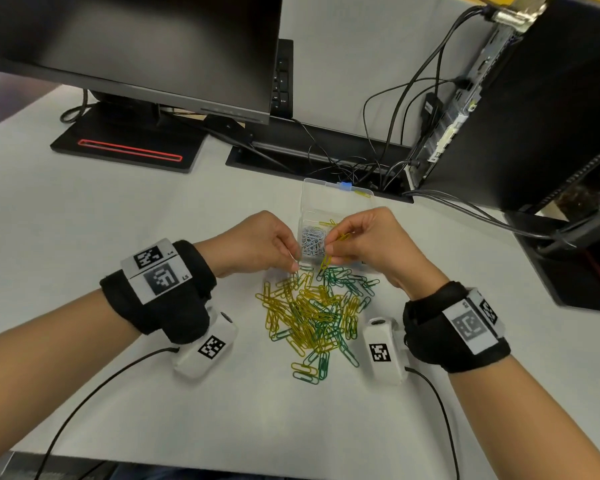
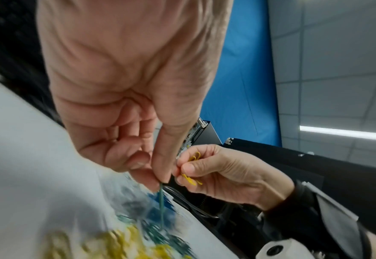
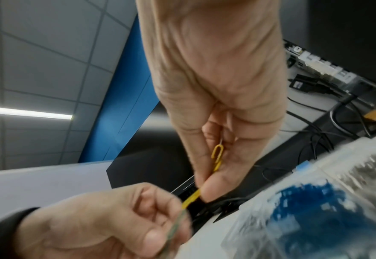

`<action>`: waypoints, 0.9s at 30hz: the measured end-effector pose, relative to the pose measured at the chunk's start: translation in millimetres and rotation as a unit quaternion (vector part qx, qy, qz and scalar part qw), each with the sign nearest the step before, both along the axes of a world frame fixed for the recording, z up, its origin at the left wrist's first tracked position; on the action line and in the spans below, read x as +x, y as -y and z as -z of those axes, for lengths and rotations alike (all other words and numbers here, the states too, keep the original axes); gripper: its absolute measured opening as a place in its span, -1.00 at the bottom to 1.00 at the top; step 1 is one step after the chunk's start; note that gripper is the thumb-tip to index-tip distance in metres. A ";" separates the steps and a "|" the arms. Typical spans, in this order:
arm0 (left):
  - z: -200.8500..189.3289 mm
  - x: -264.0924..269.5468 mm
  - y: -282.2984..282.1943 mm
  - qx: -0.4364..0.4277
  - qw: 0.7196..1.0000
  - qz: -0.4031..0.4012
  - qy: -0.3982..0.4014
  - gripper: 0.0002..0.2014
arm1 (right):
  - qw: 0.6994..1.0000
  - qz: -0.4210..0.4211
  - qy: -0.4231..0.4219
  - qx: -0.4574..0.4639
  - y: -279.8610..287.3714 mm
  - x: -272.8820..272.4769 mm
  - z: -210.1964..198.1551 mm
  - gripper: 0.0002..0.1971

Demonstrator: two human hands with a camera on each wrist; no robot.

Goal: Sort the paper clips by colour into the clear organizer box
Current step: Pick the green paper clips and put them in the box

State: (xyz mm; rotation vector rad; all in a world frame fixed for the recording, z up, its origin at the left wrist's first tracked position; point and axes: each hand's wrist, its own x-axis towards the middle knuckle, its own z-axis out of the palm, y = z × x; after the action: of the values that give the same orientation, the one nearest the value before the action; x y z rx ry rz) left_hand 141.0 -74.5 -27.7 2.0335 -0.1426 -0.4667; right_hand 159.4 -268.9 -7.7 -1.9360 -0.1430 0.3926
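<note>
A mixed pile of yellow and green paper clips (image 1: 309, 317) lies on the white table in front of me. Just behind it stands the clear organizer box (image 1: 336, 202), with bluish-silver clips (image 1: 312, 242) in a near compartment and a few yellow clips (image 1: 328, 223) further back. My left hand (image 1: 293, 265) pinches a thin green clip (image 2: 161, 201) between thumb and forefinger, and it hangs down over the pile. My right hand (image 1: 329, 250) pinches linked yellow clips (image 1: 326, 262) beside the box; they show as yellow clips (image 3: 216, 157) along its fingers. The two hands nearly touch.
A monitor stand (image 1: 125, 147) sits at the back left. A cable slot (image 1: 312, 164) with tangled black cables runs behind the box. A black computer case (image 1: 534, 109) and another dark unit (image 1: 575, 258) stand to the right. Camera cables trail off the front table edge.
</note>
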 end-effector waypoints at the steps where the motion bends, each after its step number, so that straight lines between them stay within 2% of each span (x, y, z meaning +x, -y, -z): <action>1: -1.8 1.6 -3.8 0.007 1.000 -0.008 0.007 -0.84 | 1.000 0.015 0.016 -0.015 -0.5 6.0 -2.2 -0.93; 6: -8.0 5.9 -16.6 0.036 0.998 -0.027 0.037 -0.92 | 0.992 0.023 0.059 -0.106 -19.7 31.1 -2.5 -0.94; 9: -7.7 4.9 -20.9 0.027 0.998 -0.035 0.037 -0.94 | 0.991 0.033 0.055 -0.116 -22.2 40.7 -1.9 -0.92; 14: -6.8 6.6 -25.3 0.022 0.998 -0.049 0.028 -0.93 | 0.979 0.157 0.083 -0.099 -9.8 67.9 -9.8 -0.78; 16: -9.9 9.5 -23.4 0.018 0.998 -0.053 0.033 -0.93 | 0.976 0.177 0.084 -0.099 -7.6 74.7 -9.2 -0.76; 23: -22.7 25.7 -17.0 -0.017 0.996 -0.064 0.060 -0.92 | 0.957 0.143 0.121 -0.221 4.5 79.3 1.1 -0.90; 27: -25.2 32.2 -6.6 -0.029 0.995 -0.057 0.076 -0.93 | 0.949 0.157 0.149 -0.228 16.3 71.8 -5.1 -0.90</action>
State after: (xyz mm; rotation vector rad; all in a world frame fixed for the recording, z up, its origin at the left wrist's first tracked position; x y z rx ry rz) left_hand 173.2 -67.9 -2.5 2.0064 -0.1306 -0.2346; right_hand 231.2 -285.2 -2.5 -2.4216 0.0700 -0.0955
